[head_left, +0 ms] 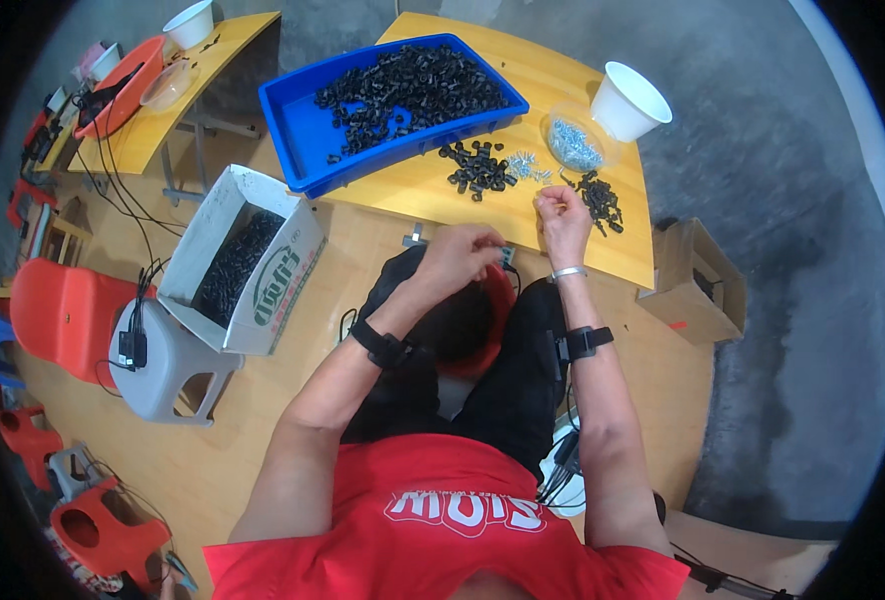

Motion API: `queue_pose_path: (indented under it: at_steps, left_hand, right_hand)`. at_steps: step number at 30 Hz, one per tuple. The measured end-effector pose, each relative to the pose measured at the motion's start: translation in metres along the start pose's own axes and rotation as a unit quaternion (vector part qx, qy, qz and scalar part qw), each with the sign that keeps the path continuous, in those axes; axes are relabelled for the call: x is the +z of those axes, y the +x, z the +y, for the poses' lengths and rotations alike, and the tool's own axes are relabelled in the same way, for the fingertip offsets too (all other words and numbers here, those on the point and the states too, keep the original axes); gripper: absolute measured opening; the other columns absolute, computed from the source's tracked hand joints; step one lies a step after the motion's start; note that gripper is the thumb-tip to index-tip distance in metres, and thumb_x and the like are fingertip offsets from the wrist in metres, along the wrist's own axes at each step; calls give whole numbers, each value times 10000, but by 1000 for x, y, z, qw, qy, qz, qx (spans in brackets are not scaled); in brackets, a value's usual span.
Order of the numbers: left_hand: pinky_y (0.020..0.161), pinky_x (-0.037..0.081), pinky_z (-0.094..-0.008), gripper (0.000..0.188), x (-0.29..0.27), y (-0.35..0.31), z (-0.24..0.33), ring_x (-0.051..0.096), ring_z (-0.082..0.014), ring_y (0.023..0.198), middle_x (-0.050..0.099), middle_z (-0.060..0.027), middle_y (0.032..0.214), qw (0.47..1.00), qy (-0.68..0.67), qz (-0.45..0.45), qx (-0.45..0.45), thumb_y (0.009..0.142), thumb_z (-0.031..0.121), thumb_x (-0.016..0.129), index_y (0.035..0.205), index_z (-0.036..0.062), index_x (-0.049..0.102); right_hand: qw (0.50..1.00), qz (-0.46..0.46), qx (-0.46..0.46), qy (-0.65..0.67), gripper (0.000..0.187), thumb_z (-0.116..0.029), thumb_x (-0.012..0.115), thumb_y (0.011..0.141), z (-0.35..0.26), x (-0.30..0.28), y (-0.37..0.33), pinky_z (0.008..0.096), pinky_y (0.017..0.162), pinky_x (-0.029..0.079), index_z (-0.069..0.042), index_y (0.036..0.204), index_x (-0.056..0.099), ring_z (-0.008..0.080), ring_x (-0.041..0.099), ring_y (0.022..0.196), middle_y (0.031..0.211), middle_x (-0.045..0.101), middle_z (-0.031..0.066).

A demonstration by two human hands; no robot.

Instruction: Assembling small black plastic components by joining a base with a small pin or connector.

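The fingers of the right hand (564,222) are pinched together at the counter (433,185) edge; whether they grip a part cannot be told. The fingers of the left hand (460,255) are curled around something small and dark, too small to identify, above a red bowl (503,300) in the lap. The small black parts (479,168) are short, dark, ring-like pieces lying in loose piles on the counter just beyond the right hand. Silver screws (573,145) lie in a clear dish beside them. A blue tray (303,130) holds many more black parts. A white cup (627,102) stands behind.
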State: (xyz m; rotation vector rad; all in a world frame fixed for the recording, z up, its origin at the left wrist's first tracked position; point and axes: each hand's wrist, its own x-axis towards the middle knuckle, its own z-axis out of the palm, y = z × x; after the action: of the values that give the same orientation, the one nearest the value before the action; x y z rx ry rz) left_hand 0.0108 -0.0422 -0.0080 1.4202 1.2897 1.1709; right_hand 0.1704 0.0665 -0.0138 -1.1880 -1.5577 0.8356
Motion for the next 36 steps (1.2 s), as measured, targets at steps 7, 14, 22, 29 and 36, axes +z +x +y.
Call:
queue_pose_path:
  at_steps: [7, 14, 22, 29, 36]
  left_hand:
    - [483, 440, -249, 143, -37, 30, -13, 560, -119, 537, 562, -35, 677, 948, 140, 267, 102, 754, 59, 643, 896, 48, 630]
    - [609, 437, -325, 217, -31, 42, -4, 549, -219, 668, 532, -78, 683, 919, 281, 264, 83, 695, 92, 674, 908, 70, 637]
    - [532, 459, -262, 131, -18, 33, -5, 587, -126, 599, 589, -55, 732, 955, 111, 263, 76, 777, 53, 609, 907, 42, 615]
    - [504, 453, -201, 130, 8, 35, -11, 591, -59, 610, 614, -21, 726, 976, 48, 176, 117, 799, 28, 598, 928, 39, 604]
    - [564, 474, -213, 176, 10, 34, -5, 595, -83, 652, 629, -31, 771, 977, 62, 169, 117, 760, 18, 636, 934, 36, 632]
  right_hand:
    - [976, 44, -102, -186, 114, -98, 648, 725, -4, 1, -1, 334, 640, 456, -40, 821, 631, 241, 569, 668, 756, 573, 108]
    - [949, 39, -141, -281, 69, -99, 628, 742, -4, 4, -3, 380, 637, 454, -68, 803, 632, 304, 564, 713, 763, 550, 121]
    - [988, 21, -81, -132, 42, -94, 624, 763, 6, -1, 0, 322, 540, 439, -73, 798, 628, 195, 574, 635, 719, 586, 77]
    - [959, -131, 149, 204, 78, -43, 614, 809, -31, -10, -21, 164, 435, 368, -22, 883, 624, 43, 544, 573, 691, 593, -13]
    - [955, -147, 113, 230, 63, -53, 641, 794, -38, 6, -23, 143, 397, 338, -24, 833, 602, 36, 520, 525, 655, 587, 0]
